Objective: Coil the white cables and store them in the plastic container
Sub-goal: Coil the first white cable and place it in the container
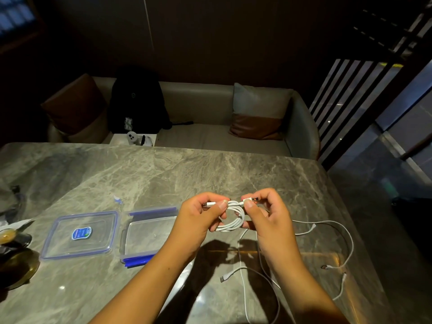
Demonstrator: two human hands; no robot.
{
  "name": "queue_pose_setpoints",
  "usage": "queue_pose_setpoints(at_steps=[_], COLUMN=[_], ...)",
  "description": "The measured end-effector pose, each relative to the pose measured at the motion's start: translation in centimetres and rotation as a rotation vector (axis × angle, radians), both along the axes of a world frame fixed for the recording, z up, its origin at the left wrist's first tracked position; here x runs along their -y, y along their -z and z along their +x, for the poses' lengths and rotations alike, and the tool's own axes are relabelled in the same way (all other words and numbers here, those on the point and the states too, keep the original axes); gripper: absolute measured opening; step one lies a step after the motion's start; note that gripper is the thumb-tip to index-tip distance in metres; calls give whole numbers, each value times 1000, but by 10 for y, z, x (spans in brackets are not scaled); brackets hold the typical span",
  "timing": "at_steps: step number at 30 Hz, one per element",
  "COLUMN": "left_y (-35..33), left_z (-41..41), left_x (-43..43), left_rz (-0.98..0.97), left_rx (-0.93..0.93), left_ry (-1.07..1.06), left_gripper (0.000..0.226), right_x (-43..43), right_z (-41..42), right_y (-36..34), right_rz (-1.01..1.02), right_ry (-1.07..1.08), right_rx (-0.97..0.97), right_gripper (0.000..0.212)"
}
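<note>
Progress, judged from the table: early-mid. One white cable is wound into a small coil, held in the air over the marble table, approx centre, just right of the plastic container. Container is open w/ nothing in it; its lid lies flat just left of it, blue sticker up. So nothing stored yet.

Left to do: at least two more loose white cables sprawl uncoiled on the table near and right of the hands, plugs lying free; exact count hard to tell since strands cross. Then all go in the box; closing the lid prob. last.

Grip: left hand pinches one connector end between thumb and forefinger, other fingers curled behind the loops. Right hand pinches the other connector the same way, lower fingers closed on the coil's right side. Both hands are closed tight on the same coil, ends meeting at the top.
</note>
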State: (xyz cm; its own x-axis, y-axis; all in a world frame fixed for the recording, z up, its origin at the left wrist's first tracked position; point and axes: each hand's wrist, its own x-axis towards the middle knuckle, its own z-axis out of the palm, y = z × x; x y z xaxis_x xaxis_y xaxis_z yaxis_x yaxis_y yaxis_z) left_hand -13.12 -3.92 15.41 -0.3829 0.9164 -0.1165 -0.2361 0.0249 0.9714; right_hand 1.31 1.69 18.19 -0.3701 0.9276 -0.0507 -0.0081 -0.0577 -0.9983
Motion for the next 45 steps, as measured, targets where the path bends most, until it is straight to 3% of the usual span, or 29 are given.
queue_pose_setpoints(at_steps=[14,17,19,23,24,28,32,38,45], left_y=[4,5,4,3,3,3,3,5,5], left_z=[-4,-3,-4,-4,-4,-6,-7,-6,-5], left_x=[1,2,2,0,-1,-2,-2,-3,-3], left_rz=[11,17,39,60,58,36,4,-40,-45], left_rx=[65,71,91,101,96,80,15,8,41], left_ry=[31,48,63,48,36,-6,-61,-81,-106], left_gripper=[13,11,16,20,19,10,10,11,12], right_x=[-18,-17,-18,-23,-23,-16,-11,-10,-10], right_z=[-10,-10,-10,-10,-11,-12,-8,-8,-4], right_y=[9,10,13,24,25,19,22,27,27], right_rz=[-39,-32,-7,167,167,-76,-177,-375,-461], right_ry=[80,76,76,39,7,-144,-240,-196,-273], right_rx=[104,114,134,254,250,119,-11,-197,-311], right_gripper=[3,16,21,5,10,33,17,47,50])
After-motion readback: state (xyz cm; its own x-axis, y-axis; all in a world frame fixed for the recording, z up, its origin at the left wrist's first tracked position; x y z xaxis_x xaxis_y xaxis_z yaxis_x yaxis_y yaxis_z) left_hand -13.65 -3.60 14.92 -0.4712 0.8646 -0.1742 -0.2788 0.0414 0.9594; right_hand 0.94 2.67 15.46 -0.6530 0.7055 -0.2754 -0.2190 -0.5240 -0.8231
